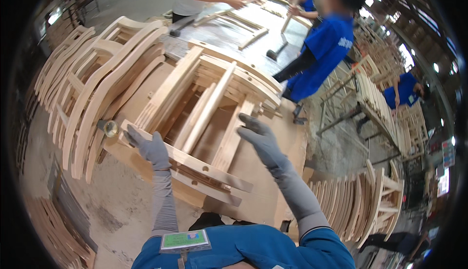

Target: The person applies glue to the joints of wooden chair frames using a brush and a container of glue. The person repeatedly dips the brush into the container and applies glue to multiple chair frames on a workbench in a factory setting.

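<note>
Pale wooden chair frames (pixel 187 158) lie stacked in front of me, with curved outer rails and straight crosspieces. My left hand (pixel 150 149), in a grey glove, is closed round the left end of the nearest rail, thumb on the near side. Beyond the right end of the stack's crosspieces, my right hand (pixel 263 142), gloved in grey too, is held up with fingers stretched out and nothing in it. Whether it brushes the wood I cannot tell. Just left of my left hand is a short dark cylinder (pixel 111 128) with a yellowish round end.
Curved chair frames (pixel 100 79) stand packed at the left; more (pixel 346 200) are at the lower right. Cardboard (pixel 273 181) lies under the stack. Beyond, co-workers (pixel 321 54) handle wooden pieces at a shiny table (pixel 222 37) with mallets (pixel 273 54). A long bench (pixel 375 105) is farther right.
</note>
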The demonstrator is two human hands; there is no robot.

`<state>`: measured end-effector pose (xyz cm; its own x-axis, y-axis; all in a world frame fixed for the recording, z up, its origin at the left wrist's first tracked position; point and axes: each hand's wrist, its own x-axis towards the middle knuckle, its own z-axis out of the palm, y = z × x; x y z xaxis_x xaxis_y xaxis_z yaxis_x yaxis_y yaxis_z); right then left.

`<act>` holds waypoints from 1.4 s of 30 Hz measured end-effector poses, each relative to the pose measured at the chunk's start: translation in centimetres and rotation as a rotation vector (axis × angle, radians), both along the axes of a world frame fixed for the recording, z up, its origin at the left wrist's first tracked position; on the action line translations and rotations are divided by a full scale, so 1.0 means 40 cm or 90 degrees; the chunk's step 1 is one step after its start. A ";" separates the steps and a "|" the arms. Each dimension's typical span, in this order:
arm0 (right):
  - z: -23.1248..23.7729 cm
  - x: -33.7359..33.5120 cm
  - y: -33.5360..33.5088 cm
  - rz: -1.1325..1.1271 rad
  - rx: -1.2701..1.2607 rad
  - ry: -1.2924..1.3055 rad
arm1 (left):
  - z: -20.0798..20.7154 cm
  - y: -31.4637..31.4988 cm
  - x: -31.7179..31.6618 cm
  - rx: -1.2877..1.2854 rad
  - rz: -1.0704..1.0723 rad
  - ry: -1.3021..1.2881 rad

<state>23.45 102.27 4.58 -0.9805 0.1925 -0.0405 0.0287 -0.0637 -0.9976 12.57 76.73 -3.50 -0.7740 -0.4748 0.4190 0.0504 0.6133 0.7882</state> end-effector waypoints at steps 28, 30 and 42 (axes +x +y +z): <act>-0.148 1.683 1.319 -1.133 -0.157 0.124 | 0.086 0.715 0.661 -0.120 -0.354 0.059; -0.133 1.710 1.338 -1.144 -0.084 0.101 | 0.088 0.735 0.673 -0.116 -0.367 0.047; -0.097 1.767 1.483 -0.994 -0.190 0.164 | 0.123 0.752 0.717 -0.122 -0.376 0.011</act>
